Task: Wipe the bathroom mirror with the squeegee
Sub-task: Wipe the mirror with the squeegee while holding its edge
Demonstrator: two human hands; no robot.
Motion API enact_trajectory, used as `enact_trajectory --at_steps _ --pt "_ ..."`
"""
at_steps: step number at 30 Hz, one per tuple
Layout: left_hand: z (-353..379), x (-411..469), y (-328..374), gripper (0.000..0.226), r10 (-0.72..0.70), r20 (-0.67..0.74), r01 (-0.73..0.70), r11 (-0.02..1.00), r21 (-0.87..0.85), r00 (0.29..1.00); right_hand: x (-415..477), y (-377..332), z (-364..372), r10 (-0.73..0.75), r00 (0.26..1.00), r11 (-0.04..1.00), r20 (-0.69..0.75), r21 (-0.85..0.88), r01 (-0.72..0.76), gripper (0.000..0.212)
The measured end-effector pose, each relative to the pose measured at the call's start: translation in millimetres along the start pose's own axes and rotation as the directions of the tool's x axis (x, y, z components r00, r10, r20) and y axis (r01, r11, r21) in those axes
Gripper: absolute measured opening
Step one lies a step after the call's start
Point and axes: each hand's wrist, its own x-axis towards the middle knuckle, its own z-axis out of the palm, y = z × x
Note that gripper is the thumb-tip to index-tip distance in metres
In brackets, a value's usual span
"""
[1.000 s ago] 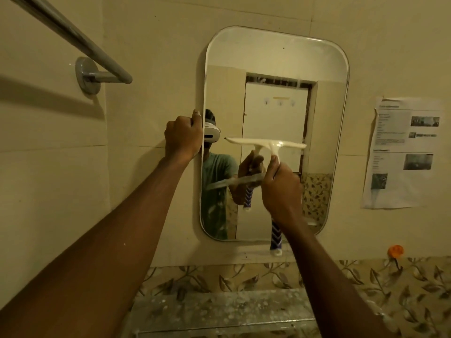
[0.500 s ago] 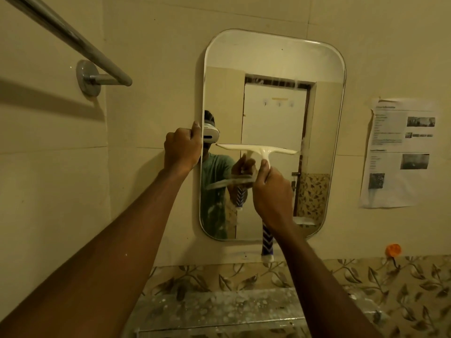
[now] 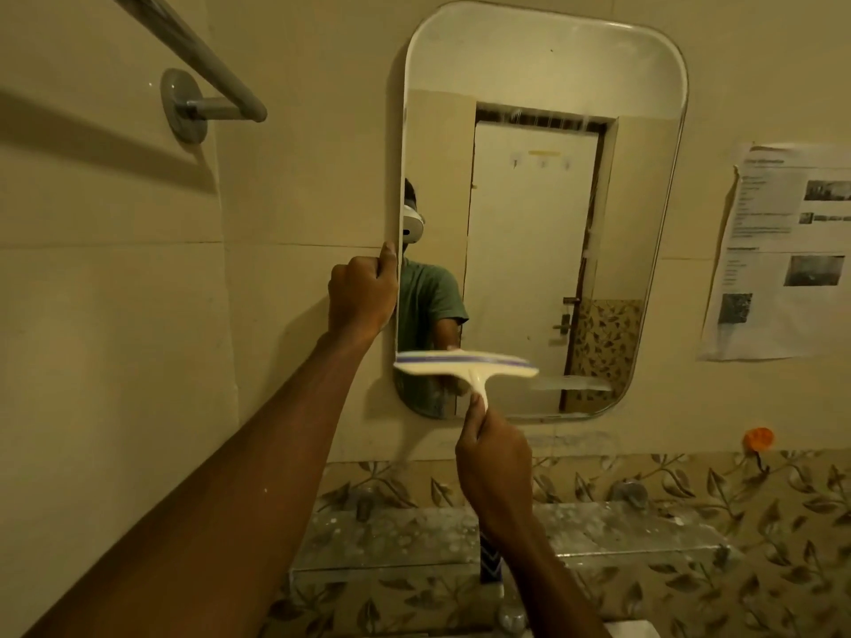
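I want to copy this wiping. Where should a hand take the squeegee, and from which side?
Take the squeegee by its handle, from below, as the right hand does: the wide blade lies across the lower mirror, and the handle runs down from its middle.

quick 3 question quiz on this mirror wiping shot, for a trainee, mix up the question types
1. True or false: the left hand grips the left edge of the mirror.
2. Where does the squeegee sit against the mirror?
A. along the top edge
B. across the middle
C. over the lower left part
3. Which hand holds the squeegee by its handle?

Key
1. True.
2. C.
3. The right hand.
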Motion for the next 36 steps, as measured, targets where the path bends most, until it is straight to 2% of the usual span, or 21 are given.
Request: enact_trajectory --at_steps 2,6,11,15,22,24,26,29,32,36 --pt "0 -1 -1 0.061 -0.014 0.018 0.014 1.0 -0.022 1.0 23 -17 -11 -0.034 0.999 0.998 -0.029 0.054 0.036 0.044" --pt "1 -2 -3 0.064 -0.011 0.011 0.011 1.0 0.015 1.0 57 -34 -19 -0.072 0.994 0.997 -0.078 0.022 0.074 0.038" --pt "3 -7 -3 0.06 -0.017 -0.02 0.018 0.998 0.065 1.0 8 3 3 0.021 1.0 0.999 -0.003 -0.031 -0.021 0.04" --pt "4 -12 -5 0.052 -0.015 -0.037 0.016 0.999 0.045 0.999 -25 21 14 0.073 0.997 0.995 -0.01 -0.067 -0.074 0.035" --pt "3 -22 -13 0.052 -0.049 0.047 0.052 0.997 -0.059 0.998 -58 48 18 0.145 0.989 0.98 0.043 -0.144 -0.137 0.044" --pt "3 -26 -15 0.051 -0.044 0.046 0.046 0.997 -0.055 0.998 -59 52 13 0.151 0.987 0.983 0.061 -0.112 -0.144 0.049" --pt "3 -29 -15 0.051 -0.052 0.046 0.054 0.997 -0.049 0.998 -57 53 3 0.112 0.993 0.994 0.045 -0.026 -0.11 0.052" --pt "2 -30 -14 0.052 -0.048 0.028 0.049 0.998 -0.035 0.998 -29 43 -23 0.054 0.998 0.998 -0.019 0.038 -0.053 0.045" --pt "4 -31 -12 0.052 -0.032 0.003 0.032 0.999 0.005 0.999 31 34 -52 0.003 0.994 1.0 -0.112 0.0 -0.003 0.044" --pt "7 -35 -11 0.052 -0.053 -0.047 0.056 0.996 0.074 0.997 88 33 -79 -0.073 0.991 0.991 -0.114 -0.119 0.06 0.047"
